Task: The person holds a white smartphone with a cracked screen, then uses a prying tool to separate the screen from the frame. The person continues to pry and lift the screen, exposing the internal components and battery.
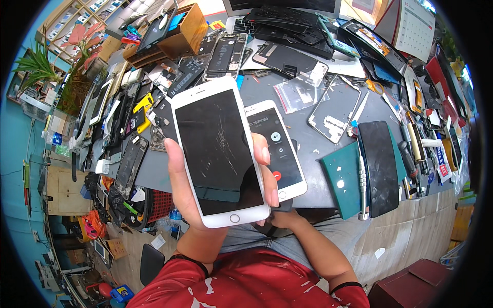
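My left hand (186, 201) is wrapped round a white smartphone (221, 154), raised above the near edge of the desk. The phone's dark screen faces up and carries pale scratch marks. My thumb lies along its left side and my fingertips curl over the right side. Partly behind it, a second white smartphone (281, 169) lies face up with a call screen lit. My right hand (285, 219) is low by my lap, under the desk edge. Its fingers are mostly hidden behind the left hand and the phones.
Opened phones (225, 57) and loose parts crowd the far left. A phone frame (336, 110) lies beyond the lit phone. To the right, a screwdriver (362, 179) and a black phone (379, 167) rest on a green pad (341, 177). A wooden box (185, 33) stands at the back.
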Motion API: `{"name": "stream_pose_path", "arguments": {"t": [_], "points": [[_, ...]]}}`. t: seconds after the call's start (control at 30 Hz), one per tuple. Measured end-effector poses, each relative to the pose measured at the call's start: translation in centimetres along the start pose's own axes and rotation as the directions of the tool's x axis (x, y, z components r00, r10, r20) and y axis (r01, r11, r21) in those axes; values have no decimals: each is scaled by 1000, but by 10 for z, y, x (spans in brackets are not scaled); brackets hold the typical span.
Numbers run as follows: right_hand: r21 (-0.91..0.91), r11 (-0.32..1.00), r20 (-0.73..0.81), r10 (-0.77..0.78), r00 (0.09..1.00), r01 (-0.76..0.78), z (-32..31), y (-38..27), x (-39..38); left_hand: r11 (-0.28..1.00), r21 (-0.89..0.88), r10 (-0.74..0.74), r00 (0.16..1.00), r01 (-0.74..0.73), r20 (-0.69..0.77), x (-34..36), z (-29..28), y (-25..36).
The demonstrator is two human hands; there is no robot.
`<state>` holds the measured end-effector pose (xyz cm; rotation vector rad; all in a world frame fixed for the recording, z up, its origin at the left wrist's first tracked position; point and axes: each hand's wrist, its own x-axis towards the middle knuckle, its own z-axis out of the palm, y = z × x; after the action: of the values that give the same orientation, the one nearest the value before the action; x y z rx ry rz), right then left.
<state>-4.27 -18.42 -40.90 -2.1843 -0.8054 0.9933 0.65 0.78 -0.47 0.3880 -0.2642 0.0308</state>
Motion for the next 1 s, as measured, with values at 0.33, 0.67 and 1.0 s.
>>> {"name": "stream_pose_path", "arguments": {"t": [0.33,0.67,1.0], "points": [[-26,999,46,46,998,-45,-11,-11,-5,999,24,-27,999,27,23,-1,-5,1],[-51,998,87,42,995,-38,-9,-9,-5,998,33,-50,999,50,13,0,-5,1],[-44,999,66,12,998,-9,-5,-5,-4,1000,-14,-3,1000,3,-16,0,1,-1]]}}
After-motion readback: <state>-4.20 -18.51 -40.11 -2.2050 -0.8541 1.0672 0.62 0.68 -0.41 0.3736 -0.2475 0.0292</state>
